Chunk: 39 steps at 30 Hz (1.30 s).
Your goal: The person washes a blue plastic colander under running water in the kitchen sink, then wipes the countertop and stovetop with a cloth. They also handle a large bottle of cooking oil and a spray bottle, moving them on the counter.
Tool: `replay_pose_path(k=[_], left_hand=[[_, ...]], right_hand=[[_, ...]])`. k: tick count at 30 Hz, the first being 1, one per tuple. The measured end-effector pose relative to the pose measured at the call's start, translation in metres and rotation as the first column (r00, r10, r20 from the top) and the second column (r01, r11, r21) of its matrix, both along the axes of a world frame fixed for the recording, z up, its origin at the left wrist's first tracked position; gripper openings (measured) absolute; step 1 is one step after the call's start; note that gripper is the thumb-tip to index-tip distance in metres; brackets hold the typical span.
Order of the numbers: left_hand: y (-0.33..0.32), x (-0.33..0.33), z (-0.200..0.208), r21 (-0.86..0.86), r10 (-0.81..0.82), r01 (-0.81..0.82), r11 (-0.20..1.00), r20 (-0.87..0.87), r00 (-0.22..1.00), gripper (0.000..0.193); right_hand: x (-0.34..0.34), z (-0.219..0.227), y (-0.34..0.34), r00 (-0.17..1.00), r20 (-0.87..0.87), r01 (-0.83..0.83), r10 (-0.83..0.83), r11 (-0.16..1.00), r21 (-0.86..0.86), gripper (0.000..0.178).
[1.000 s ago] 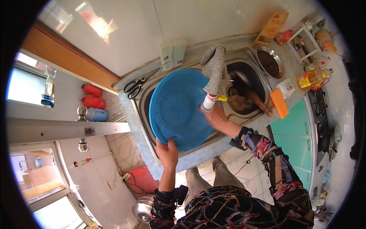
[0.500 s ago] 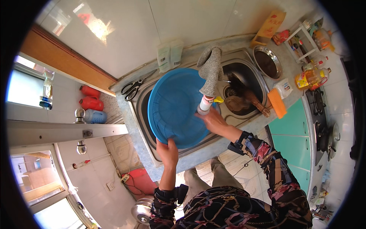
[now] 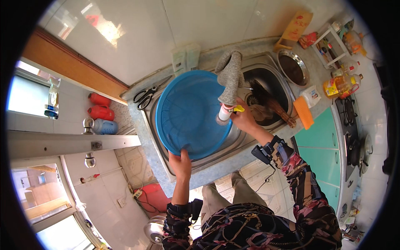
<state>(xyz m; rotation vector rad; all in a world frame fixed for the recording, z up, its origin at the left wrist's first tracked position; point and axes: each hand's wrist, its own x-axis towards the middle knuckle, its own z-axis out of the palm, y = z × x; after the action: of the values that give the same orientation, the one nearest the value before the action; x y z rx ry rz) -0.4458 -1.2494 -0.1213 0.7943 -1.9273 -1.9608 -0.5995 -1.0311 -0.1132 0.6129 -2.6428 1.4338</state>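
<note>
A large blue plastic basket with slotted sides (image 3: 189, 110) sits tilted over the left sink bowl. My left hand (image 3: 180, 166) is closed on its near rim, thumb on the inside. At the basket's right side, my right hand (image 3: 246, 120) is beside the faucet nozzle (image 3: 224, 114) and its yellow lever (image 3: 238, 108). The tap partly covers those fingers, so their grip does not show. A grey cloth (image 3: 230, 75) is wrapped around the faucet. In the right bowl lies a brown brush-like bundle with dark bristles (image 3: 273, 106), next to the drain strainer.
Black-handled scissors (image 3: 143, 98) lie left of the sink. A round metal dish (image 3: 293, 67), an orange sponge cloth (image 3: 303, 113) and an oil bottle (image 3: 336, 86) stand to the right. Two pale packets (image 3: 185, 59) lean on the wall behind. A stove (image 3: 352, 125) is at far right.
The blue basket has shifted left and slightly away from me, tilting more. My right hand has moved from inside its right edge, under the nozzle, to the right side of the faucet.
</note>
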Motion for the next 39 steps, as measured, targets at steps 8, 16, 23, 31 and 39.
replay_pose_path(k=[8, 16, 23, 31, 39], left_hand=[[0.002, 0.002, -0.026, 0.376, -0.073, 0.013, 0.926, 0.145, 0.987, 0.041], [0.053, 0.003, -0.023, 0.462, -0.15, 0.087, 0.882, 0.1, 0.984, 0.039], [0.034, 0.006, -0.025, 0.289, -0.07, 0.057, 0.956, 0.035, 0.997, 0.032], [0.04, -0.004, -0.018, 0.311, -0.011, -0.01, 0.951, 0.064, 0.998, 0.037], [-0.007, 0.0, -0.006, 0.133, -0.06, 0.051, 0.99, 0.066, 0.996, 0.033]], right_hand=[[-0.015, 0.02, 0.028, 0.995, 0.081, 0.056, -0.051, 0.996, -0.063, 0.028], [0.061, -0.028, -0.048, 0.839, 0.509, -0.389, 0.191, 0.865, 0.317, 0.022], [0.043, -0.034, -0.032, 0.848, 0.337, -0.497, 0.41, 0.836, 0.231, 0.026], [0.065, -0.029, -0.04, 0.875, 0.278, -0.409, 0.395, 0.913, -0.01, 0.035], [0.01, -0.003, 0.022, 0.94, -0.077, -0.188, 0.332, 0.694, 0.695, 0.024]])
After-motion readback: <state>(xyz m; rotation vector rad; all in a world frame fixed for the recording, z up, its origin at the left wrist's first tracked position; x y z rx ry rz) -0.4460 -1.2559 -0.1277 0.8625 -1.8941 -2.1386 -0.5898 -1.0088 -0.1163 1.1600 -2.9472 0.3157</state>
